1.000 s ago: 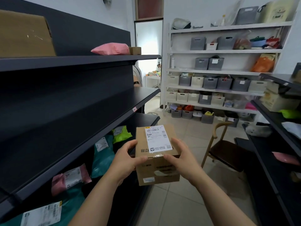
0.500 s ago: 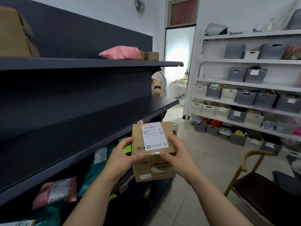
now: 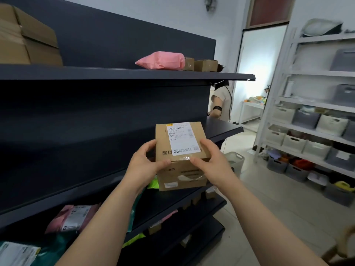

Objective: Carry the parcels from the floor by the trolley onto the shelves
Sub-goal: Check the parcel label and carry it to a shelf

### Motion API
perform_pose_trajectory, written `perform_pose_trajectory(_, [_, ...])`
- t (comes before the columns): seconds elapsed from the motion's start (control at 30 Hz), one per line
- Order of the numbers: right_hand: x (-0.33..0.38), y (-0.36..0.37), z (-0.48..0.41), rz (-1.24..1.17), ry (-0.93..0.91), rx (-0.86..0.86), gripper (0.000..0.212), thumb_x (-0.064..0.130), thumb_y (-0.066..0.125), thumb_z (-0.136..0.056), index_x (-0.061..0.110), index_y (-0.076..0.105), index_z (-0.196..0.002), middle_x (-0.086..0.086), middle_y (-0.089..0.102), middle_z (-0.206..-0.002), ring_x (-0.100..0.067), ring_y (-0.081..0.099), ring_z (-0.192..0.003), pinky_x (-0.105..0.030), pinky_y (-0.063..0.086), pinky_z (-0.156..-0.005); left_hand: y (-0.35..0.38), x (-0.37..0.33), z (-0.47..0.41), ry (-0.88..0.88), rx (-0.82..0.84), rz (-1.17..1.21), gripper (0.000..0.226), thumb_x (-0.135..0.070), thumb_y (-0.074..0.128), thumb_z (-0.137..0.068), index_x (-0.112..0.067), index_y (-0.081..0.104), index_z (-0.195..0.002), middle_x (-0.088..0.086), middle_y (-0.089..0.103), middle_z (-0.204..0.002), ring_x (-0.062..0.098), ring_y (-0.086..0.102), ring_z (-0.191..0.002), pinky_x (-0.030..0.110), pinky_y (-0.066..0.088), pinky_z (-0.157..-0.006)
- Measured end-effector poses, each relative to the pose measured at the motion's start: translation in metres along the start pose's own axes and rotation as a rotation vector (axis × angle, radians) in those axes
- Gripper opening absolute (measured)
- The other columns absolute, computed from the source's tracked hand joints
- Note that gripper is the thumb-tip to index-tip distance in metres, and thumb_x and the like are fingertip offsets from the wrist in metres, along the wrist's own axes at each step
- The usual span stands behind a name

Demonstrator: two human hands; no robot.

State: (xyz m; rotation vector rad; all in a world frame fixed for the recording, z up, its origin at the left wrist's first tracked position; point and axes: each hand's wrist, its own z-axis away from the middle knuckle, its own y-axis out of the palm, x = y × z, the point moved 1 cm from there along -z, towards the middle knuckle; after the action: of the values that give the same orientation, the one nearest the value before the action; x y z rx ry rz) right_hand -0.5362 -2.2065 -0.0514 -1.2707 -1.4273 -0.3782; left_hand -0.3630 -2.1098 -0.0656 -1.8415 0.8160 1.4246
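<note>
Cardboard is what we carry here: a small brown parcel [image 3: 180, 156] with a white shipping label on its top, held in the air in front of the dark shelving, level with the front edge of the middle shelf [image 3: 222, 129] and near that shelf's right end. It rests on nothing yet.

We judge the task partly done. The top shelf [image 3: 134, 73] carries a large carton [image 3: 28, 39] at its left end, and toward its right end a pink mailer bag [image 3: 161, 61] with small boxes [image 3: 201, 65] just beside it. The lower shelves hold more soft mailers, pink, teal and green. The middle shelf looks bare along the stretch we can see, so this parcel probably goes there; setting it down is the step left for this one. The trolley and the floor beside it are out of view, so we cannot tell how many parcels remain.

Our left hand [image 3: 144, 167] clasps the parcel's left side, thumb on the top front edge, fingers [image 3: 148, 145] curled around the far side. Our right hand [image 3: 215, 166] mirrors it on the right side, thumb on the taped front edge. Both are closed firmly around the box, sharing its weight.

Past the shelving's right end another person stands by the doorway, and white racks with storage bins [image 3: 307, 120] line the right wall.
</note>
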Motion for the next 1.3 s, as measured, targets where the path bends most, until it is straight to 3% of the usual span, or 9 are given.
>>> perform_pose_trajectory(0.27, [-0.013, 0.000, -0.089, -0.107, -0.038, 0.062, 0.065, 0.014, 0.067, -0.085, 0.023, 0.035, -0.141, 0.013, 0.048, -0.121, -0.005, 0.047, -0.111, -0.015, 0.039, -0.083, 0.007, -0.005, -0.075, 0.012, -0.089, -0.025, 0.074, -0.015, 0.081, -0.071, -0.035, 0.048, -0.134, -0.013, 0.054, -0.132, 0.016, 0.060, -0.111, 0.044, 0.055, -0.089])
perform_pose_trajectory(0.47, [-0.025, 0.006, -0.167, -0.141, -0.053, 0.123, 0.069, 0.016, 0.069, -0.082, 0.023, 0.034, -0.142, 0.010, 0.052, -0.128, -0.009, 0.050, -0.117, -0.033, 0.044, -0.102, 0.009, -0.011, -0.138, 0.003, -0.158, -0.035, 0.073, -0.014, 0.081, -0.072, -0.030, 0.048, -0.136, -0.011, 0.053, -0.132, 0.016, 0.061, -0.109, 0.044, 0.055, -0.089])
perform_pose_trajectory(0.6, [-0.036, 0.012, -0.214, -0.153, -0.036, 0.155, 0.078, 0.024, 0.072, -0.079, 0.026, 0.030, -0.144, 0.006, 0.049, -0.138, -0.014, 0.048, -0.125, -0.043, 0.042, -0.106, 0.013, -0.015, -0.173, -0.005, -0.179, -0.022, 0.074, -0.013, 0.079, -0.074, -0.028, 0.045, -0.138, -0.012, 0.052, -0.127, 0.017, 0.062, -0.105, 0.041, 0.056, -0.088])
perform_pose_trajectory(0.83, [-0.057, 0.025, -0.275, -0.200, -0.022, 0.258, 0.077, 0.020, 0.071, -0.081, 0.031, 0.028, -0.145, 0.001, 0.048, -0.139, -0.016, 0.053, -0.120, -0.039, 0.046, -0.102, 0.018, -0.006, -0.219, -0.065, -0.233, -0.032, 0.070, -0.011, 0.078, -0.075, -0.027, 0.048, -0.137, -0.015, 0.055, -0.110, 0.012, 0.064, -0.095, 0.032, 0.057, -0.077])
perform_pose_trajectory(1.0, [-0.075, 0.036, -0.313, -0.247, -0.006, 0.334, 0.076, 0.016, 0.070, -0.082, 0.026, 0.030, -0.145, 0.001, 0.051, -0.135, -0.014, 0.056, -0.115, -0.034, 0.047, -0.101, 0.025, 0.006, -0.245, -0.123, -0.308, -0.085, 0.066, -0.016, 0.079, -0.075, -0.026, 0.050, -0.134, -0.005, 0.055, -0.126, 0.016, 0.065, -0.097, 0.036, 0.057, -0.082])
perform_pose_trajectory(1.1, [-0.082, 0.040, -0.336, -0.255, -0.005, 0.397, 0.075, 0.019, 0.071, -0.082, 0.025, 0.031, -0.145, 0.001, 0.052, -0.133, -0.014, 0.055, -0.115, -0.032, 0.046, -0.100, 0.030, 0.007, -0.256, -0.134, -0.365, -0.091, 0.066, -0.016, 0.078, -0.076, -0.023, 0.048, -0.135, -0.004, 0.055, -0.124, 0.015, 0.066, -0.092, 0.032, 0.058, -0.073])
perform_pose_trajectory(1.2, [-0.087, 0.043, -0.358, -0.231, 0.002, 0.467, 0.075, 0.022, 0.072, -0.081, 0.023, 0.032, -0.145, 0.000, 0.052, -0.133, -0.015, 0.055, -0.115, -0.035, 0.046, -0.101, 0.035, 0.008, -0.267, -0.157, -0.416, -0.106, 0.066, -0.017, 0.077, -0.077, -0.024, 0.048, -0.136, -0.002, 0.055, -0.127, 0.017, 0.066, -0.094, 0.036, 0.058, -0.076])
perform_pose_trajectory(1.3, [-0.093, 0.046, -0.375, -0.239, -0.004, 0.530, 0.075, 0.023, 0.072, -0.081, 0.020, 0.032, -0.145, -0.002, 0.054, -0.132, -0.015, 0.058, -0.112, -0.036, 0.048, -0.100, 0.038, 0.009, -0.277, -0.190, -0.445, -0.095, 0.063, -0.016, 0.077, -0.077, -0.023, 0.049, -0.134, -0.001, 0.061, -0.117, 0.018, 0.068, -0.089, 0.038, 0.059, -0.076])
